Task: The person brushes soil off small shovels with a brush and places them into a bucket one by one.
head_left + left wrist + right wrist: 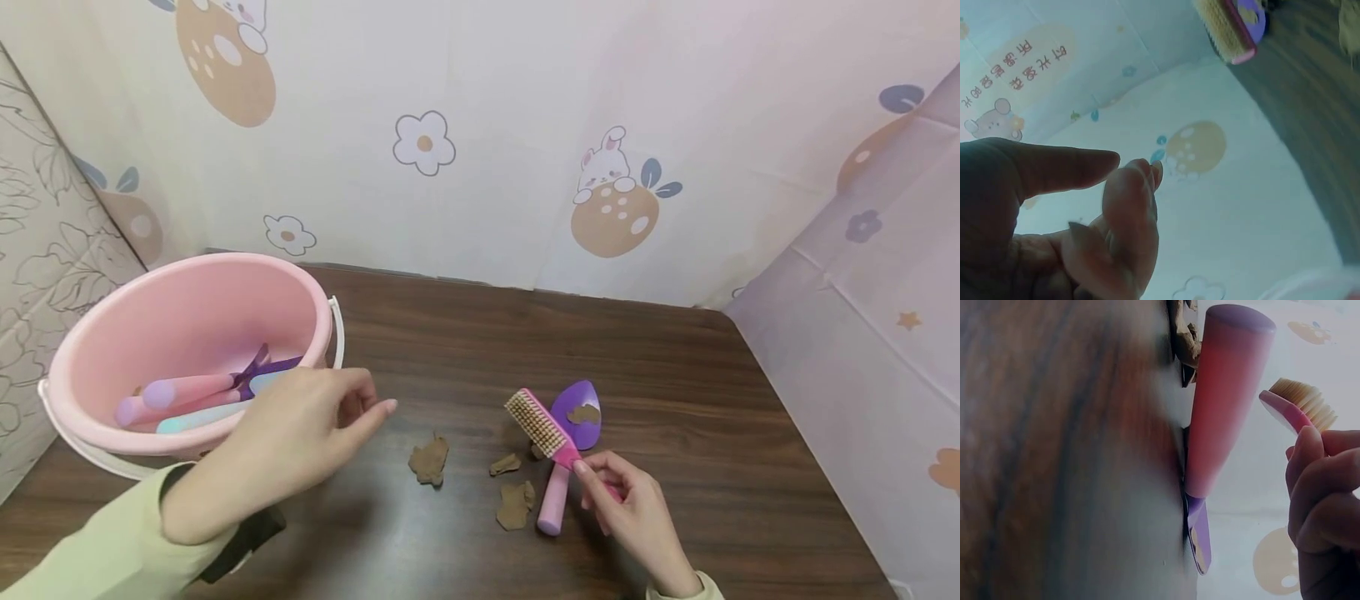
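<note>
My right hand (630, 508) pinches a pink brush (542, 427) with pale bristles, its bristle head raised and tilted up to the left. In the head view the brush overlaps a small hand trowel with a purple blade (578, 417) and a pink handle (553, 500), which lies on the table. A brown crumbly piece (583, 413) sits on that blade. My left hand (300, 433) hovers beside the bucket's right rim with fingers loosely bent and thumb stretched out, holding nothing. In the left wrist view its thumb (1072, 167) points toward the bent fingers.
A pink bucket (187, 275) with a white handle stands at the left, holding several pink- and blue-handled tools (187, 390). Brown pieces (429, 461) lie scattered on the dark wooden table (645, 333). A patterned sheet (487, 208) hangs behind.
</note>
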A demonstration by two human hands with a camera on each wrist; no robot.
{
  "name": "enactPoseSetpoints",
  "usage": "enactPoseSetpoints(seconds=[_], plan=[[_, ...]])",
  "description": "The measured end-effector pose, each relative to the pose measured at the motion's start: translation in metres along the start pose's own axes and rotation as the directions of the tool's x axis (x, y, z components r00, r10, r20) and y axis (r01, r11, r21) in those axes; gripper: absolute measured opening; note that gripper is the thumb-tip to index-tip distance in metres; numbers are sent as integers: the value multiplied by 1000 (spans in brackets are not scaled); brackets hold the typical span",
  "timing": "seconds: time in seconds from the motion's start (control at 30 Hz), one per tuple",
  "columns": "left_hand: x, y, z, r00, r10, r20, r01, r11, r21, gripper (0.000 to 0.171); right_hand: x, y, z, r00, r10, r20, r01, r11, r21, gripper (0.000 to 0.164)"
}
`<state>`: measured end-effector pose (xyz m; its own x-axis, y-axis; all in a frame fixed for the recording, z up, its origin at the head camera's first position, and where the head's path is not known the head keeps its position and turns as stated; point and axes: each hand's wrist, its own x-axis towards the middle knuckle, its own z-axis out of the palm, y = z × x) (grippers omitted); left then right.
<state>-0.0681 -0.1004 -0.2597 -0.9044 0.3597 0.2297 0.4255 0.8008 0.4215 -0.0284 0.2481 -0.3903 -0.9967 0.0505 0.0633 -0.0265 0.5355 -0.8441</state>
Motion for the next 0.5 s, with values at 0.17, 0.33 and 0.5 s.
enactPoseSetpoints(seconds=[0.17, 0.33, 0.5], plan=[[3, 6, 21, 998, -20, 61, 22, 999, -37, 20, 0, 2, -3, 999, 9, -38, -9, 1000, -9, 13], [6, 8, 41, 994, -29, 104, 37, 997, -71, 22, 1, 3, -4, 999, 20, -47, -21, 1000, -19, 13], [12, 10, 58, 991, -24, 133, 37, 994, -102, 22, 1, 4, -5, 998, 28, -62, -29, 1000, -12, 13]])
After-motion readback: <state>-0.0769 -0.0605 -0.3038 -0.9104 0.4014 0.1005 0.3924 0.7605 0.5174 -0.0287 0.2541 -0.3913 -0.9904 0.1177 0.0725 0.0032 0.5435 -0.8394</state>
